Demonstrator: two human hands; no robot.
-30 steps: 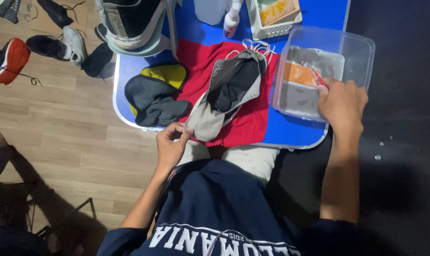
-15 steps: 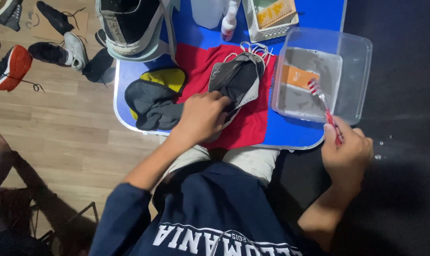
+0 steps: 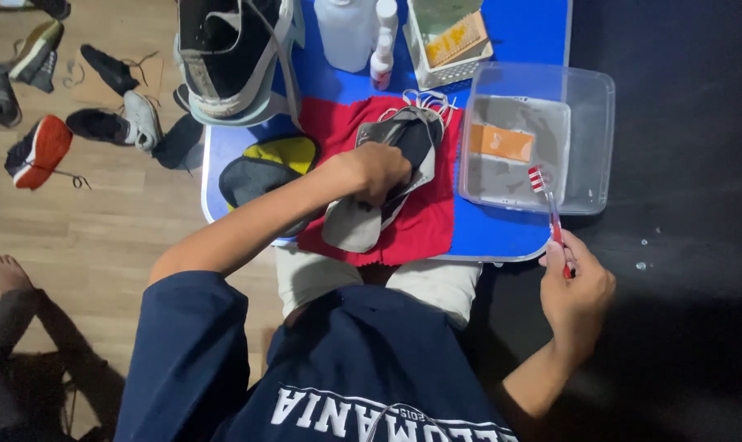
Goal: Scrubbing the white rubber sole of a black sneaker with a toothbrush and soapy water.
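My left hand (image 3: 377, 171) presses down on a grey and black shoe insole (image 3: 363, 221) that lies on a red cloth (image 3: 424, 221) on the small blue table (image 3: 486, 237). My right hand (image 3: 576, 286) is off the table's right front corner and grips a red and white toothbrush (image 3: 547, 200), bristles up, pointing toward the clear plastic tub (image 3: 592, 139). The tub holds murky water and an orange piece.
A black and white sneaker (image 3: 232, 53) stands at the table's back left. White bottles (image 3: 359, 37) and a white basket (image 3: 449, 45) stand at the back. A black and yellow insole (image 3: 260, 168) lies left of the cloth. Loose shoes (image 3: 101, 115) lie on the wooden floor; a person's bare foot (image 3: 2, 270) shows at far left.
My left hand rose from the table's front edge onto the insole. My right hand left the tub holding the toothbrush and drew back past the table's right corner.
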